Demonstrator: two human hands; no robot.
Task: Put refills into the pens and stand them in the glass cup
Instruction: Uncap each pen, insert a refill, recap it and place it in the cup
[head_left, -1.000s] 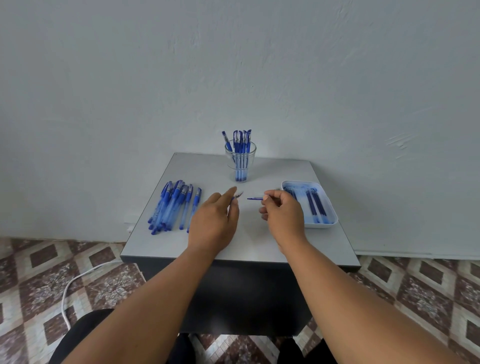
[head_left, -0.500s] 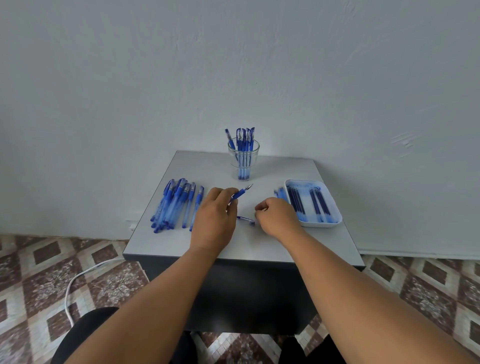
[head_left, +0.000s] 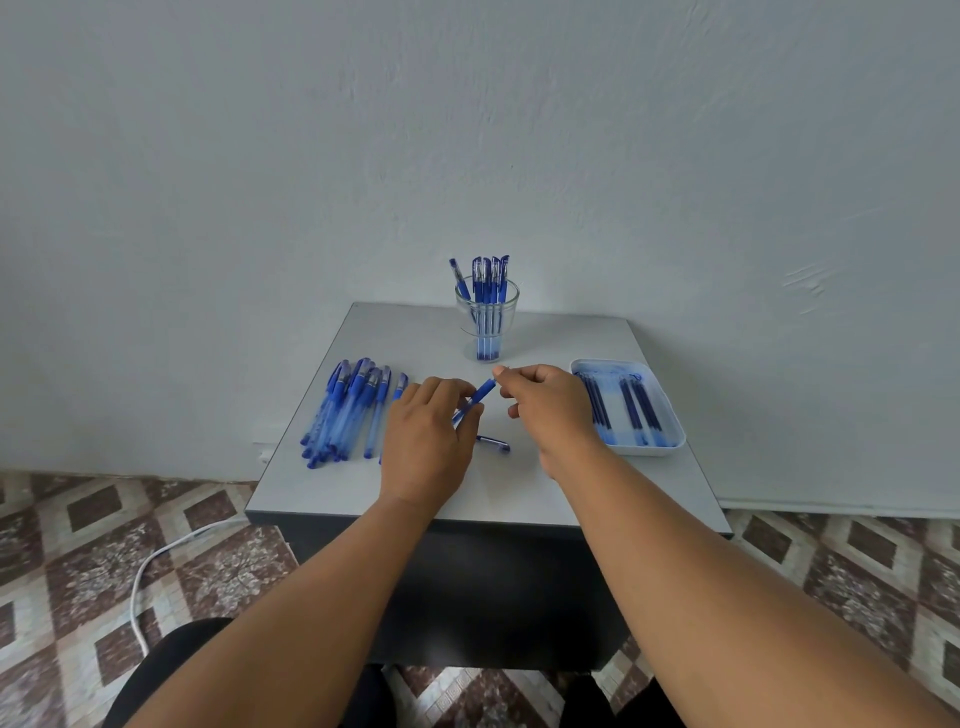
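Left hand (head_left: 427, 441) grips a pen (head_left: 475, 399) mid-table, right hand (head_left: 545, 402) pinching its tip, seemingly refitting it; capping likely follows.

Wall (head_left: 467, 130): pale grey-white, plain, with faint scuffs at the right.
Table (head_left: 571, 483): light grey top, dark grey-black front.
Cup (head_left: 487, 317): clear glass, the pens in it blue with clear barrels.
Pens (head_left: 345, 410): translucent pale blue barrels, deep blue caps and ends.
Held pen (head_left: 475, 397): blue grip, clear barrel.
Cap (head_left: 493, 443): deep blue, on the grey top.
Tray (head_left: 670, 431): white, tinted blue inside.
Refills (head_left: 631, 410): dark navy, thin stripes across the tray.
Floor (head_left: 78, 545): tiles in brown-maroon and cream, a repeating diamond pattern, mottled.
Cable (head_left: 150, 566): white.
Trousers (head_left: 171, 654): black.
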